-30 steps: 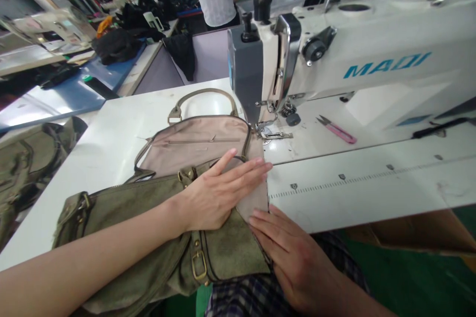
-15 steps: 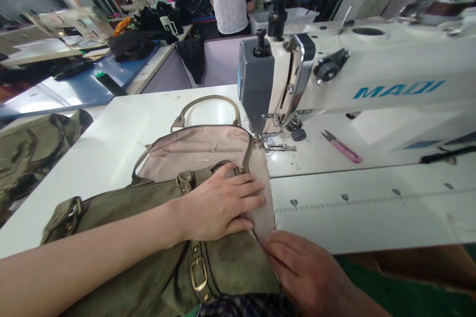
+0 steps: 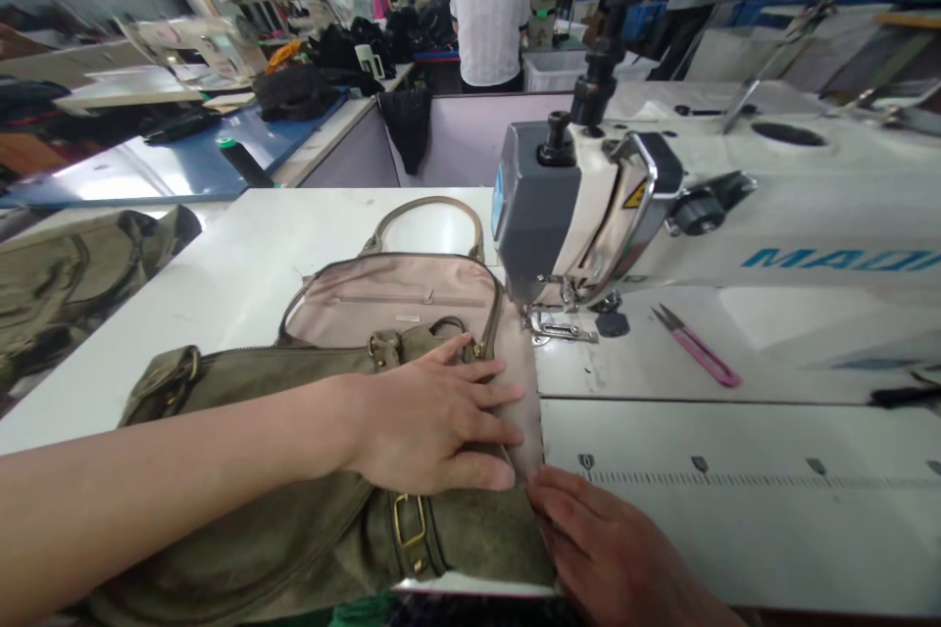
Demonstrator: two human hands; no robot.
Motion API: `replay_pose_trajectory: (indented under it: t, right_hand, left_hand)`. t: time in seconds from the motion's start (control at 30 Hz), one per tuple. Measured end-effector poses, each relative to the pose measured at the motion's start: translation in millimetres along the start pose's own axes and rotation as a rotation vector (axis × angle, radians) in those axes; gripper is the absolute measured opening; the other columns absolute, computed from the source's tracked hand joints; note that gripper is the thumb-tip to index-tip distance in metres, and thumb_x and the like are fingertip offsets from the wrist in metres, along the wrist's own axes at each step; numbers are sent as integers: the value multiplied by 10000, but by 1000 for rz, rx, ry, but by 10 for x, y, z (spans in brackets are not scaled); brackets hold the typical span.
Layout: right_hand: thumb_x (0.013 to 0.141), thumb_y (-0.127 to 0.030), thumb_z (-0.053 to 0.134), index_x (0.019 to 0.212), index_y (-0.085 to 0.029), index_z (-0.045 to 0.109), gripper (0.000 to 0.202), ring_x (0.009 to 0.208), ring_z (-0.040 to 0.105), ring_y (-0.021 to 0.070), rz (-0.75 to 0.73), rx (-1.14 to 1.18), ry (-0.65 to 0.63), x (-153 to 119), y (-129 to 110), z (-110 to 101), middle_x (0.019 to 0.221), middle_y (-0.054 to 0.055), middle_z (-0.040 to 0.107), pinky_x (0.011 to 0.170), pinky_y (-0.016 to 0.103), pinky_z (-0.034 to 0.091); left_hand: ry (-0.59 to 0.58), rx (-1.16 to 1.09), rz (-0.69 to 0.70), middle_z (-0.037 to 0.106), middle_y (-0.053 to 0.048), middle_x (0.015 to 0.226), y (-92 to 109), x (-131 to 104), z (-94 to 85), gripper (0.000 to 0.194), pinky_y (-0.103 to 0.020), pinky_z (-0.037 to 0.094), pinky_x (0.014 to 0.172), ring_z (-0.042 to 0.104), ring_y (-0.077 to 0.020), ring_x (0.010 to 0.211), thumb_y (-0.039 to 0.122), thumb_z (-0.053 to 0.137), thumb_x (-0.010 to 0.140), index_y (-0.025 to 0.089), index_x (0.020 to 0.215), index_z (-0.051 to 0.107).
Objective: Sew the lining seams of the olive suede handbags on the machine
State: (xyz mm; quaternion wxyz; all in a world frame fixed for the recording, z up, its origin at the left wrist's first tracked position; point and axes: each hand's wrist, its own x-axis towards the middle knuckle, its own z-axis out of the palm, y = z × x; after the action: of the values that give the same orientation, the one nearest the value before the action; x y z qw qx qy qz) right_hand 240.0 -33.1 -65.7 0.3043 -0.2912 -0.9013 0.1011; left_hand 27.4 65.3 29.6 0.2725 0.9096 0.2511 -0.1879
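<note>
An olive green handbag (image 3: 294,529) lies open on the white sewing table, its pale pink lining (image 3: 397,292) facing up and its handle loop (image 3: 430,206) at the far side. My left hand (image 3: 433,416) rests flat on the bag with fingers spread over the lining's right edge. At that edge, nearer to me, my right hand (image 3: 607,534) pinches the lining's border between thumb and fingers. The far end of the same edge sits at the presser foot (image 3: 540,323) of the sewing machine (image 3: 573,216). The needle itself is too small to make out.
Pink-handled thread snips (image 3: 698,348) lie right of the presser foot. A printed ruler scale (image 3: 698,478) runs along the table front. Another olive bag (image 3: 88,284) lies at far left, near a dark thread cone (image 3: 246,162). A person in white (image 3: 491,15) stands behind the partition.
My view has shifted, so the machine and table sit lower and further right. My left fingers are spread wider on the bag. The right hand keeps its pinch on the edge.
</note>
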Motion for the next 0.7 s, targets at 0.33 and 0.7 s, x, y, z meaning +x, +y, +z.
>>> replay_pose_trajectory:
  t: [0.33, 0.7]
  right_hand:
    - [927, -45, 370, 994, -102, 676, 319, 1010, 649, 218, -30, 103, -24, 216, 301, -128, 1035, 143, 701, 883, 306, 581]
    - [979, -100, 373, 983, -128, 688, 317, 1016, 645, 223, -73, 22, -30, 445, 681, -98, 1026, 138, 695, 886, 348, 590]
  left_hand:
    - [-23, 49, -70, 275, -67, 1548, -34, 17, -86, 473, -670, 2, 1118, 218, -313, 1447, 496, 353, 986, 322, 1420, 424]
    - [248, 340, -40, 665, -78, 1164, -537, 228, -219, 292, -461, 310, 1012, 569, -249, 1096, 271, 423, 953, 200, 1147, 629]
